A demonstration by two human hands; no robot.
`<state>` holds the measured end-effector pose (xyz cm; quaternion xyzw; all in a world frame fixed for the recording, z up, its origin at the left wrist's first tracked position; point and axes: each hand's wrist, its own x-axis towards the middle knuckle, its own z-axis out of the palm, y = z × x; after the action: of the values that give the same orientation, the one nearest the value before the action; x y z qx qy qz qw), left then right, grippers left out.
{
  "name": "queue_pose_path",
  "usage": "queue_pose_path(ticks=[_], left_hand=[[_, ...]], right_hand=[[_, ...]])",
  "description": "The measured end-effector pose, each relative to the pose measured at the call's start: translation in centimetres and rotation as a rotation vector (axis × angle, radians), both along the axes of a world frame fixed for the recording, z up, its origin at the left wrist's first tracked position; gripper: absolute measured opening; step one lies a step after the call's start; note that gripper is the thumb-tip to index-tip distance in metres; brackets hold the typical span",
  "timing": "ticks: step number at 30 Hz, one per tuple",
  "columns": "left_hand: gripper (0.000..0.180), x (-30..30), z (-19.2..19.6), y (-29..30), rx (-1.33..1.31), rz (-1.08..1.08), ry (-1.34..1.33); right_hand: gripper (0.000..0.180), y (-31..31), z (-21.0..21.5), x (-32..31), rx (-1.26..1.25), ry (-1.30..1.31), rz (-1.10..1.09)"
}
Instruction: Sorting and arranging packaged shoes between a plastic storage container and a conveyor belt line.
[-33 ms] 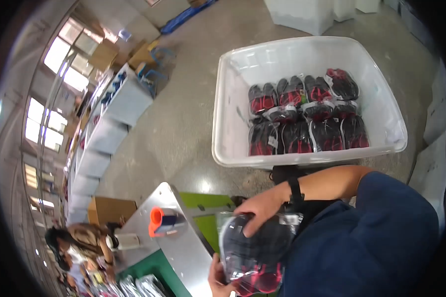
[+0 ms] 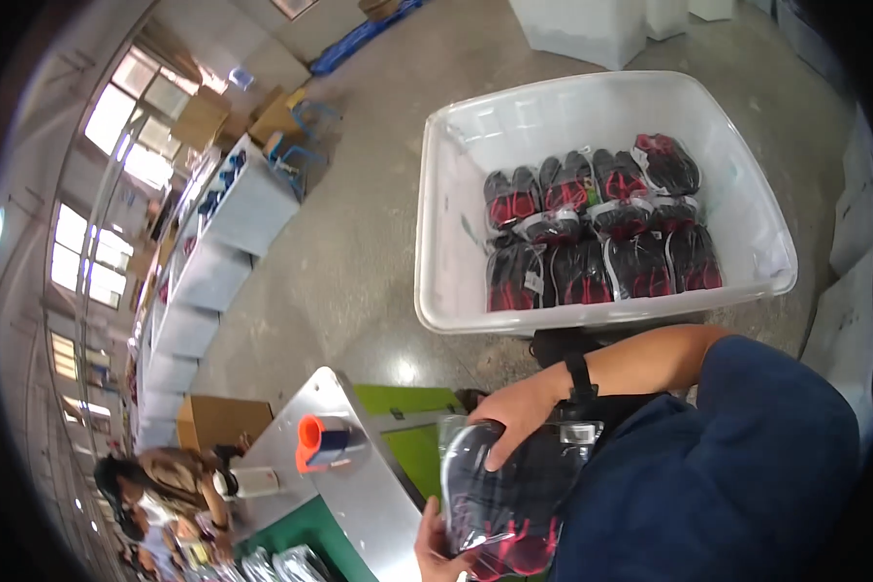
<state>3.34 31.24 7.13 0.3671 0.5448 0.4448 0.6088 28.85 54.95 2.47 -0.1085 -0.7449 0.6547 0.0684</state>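
Observation:
I hold a clear plastic bag with a pair of black and red shoes [image 2: 519, 495] low in the view, close to my body. My right hand [image 2: 516, 415], below a black wristband [image 2: 579, 376], presses on the top of the bag, thumb across the dark shoes. At the lower left edge of the bag, my left hand [image 2: 438, 545] grips it, its fingers partly hidden. Past my right arm stands a large white plastic bin [image 2: 466, 242]. Inside it, bagged black and red shoes [image 2: 579, 272] lie in rows.
Left of the bag is a metal table [image 2: 359, 485] with an orange and blue tape dispenser [image 2: 322, 442], a green mat [image 2: 301, 529] and several bagged items [image 2: 296, 563]. A person [image 2: 165, 475] works beyond it. A cardboard box [image 2: 218, 422] and more white bins [image 2: 247, 199] stand farther left.
The shoe bag and both hands sit slightly farther right in the view. Both hands keep their hold.

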Motion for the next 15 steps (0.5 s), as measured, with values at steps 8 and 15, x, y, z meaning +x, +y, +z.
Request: queue_pose_path(ticks=[8, 15], left_hand=[[0.064, 0.4, -1.3, 5.0, 0.160, 0.066, 0.184], [0.051, -1.2, -3.9, 2.7, 0.100, 0.144, 0.262]], right_hand=[[0.050, 0.8, -1.1, 13.2, -0.372, -0.020, -0.793], [0.044, 7.0, -4.7, 30.7, -0.632, 0.423, -1.614]])
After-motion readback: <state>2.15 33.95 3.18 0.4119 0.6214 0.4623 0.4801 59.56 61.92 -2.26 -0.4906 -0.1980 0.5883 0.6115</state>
